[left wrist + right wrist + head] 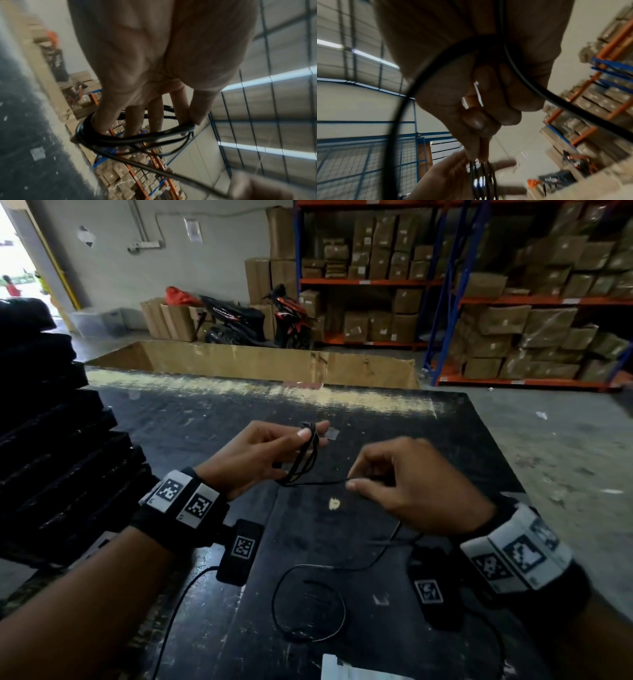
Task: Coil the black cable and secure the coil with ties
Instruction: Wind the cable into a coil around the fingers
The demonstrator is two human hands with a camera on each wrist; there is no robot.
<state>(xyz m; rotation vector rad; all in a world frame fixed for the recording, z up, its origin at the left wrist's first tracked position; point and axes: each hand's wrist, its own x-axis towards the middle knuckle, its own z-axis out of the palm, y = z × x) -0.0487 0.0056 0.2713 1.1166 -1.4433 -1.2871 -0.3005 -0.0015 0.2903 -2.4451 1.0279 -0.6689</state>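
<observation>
The thin black cable (318, 483) is partly wound in several loops round my left hand's (306, 436) fingers, with the thumb pressing the coil (303, 460) at the top. The left wrist view shows the coil (137, 138) round the spread fingers. A taut strand runs from the coil to my right hand (356, 483), which pinches it between thumb and forefinger. The loose rest of the cable (308, 604) lies in a loop on the black table (394, 422) near me. In the right wrist view a thin white strip (478, 94) sits inside the curled right fingers.
A stack of black flat items (58, 440) stands at the table's left edge. A long open cardboard box (257, 361) lies beyond the far edge. White paper (346, 669) lies at the near edge. A small clear scrap (331, 434) lies behind my left hand.
</observation>
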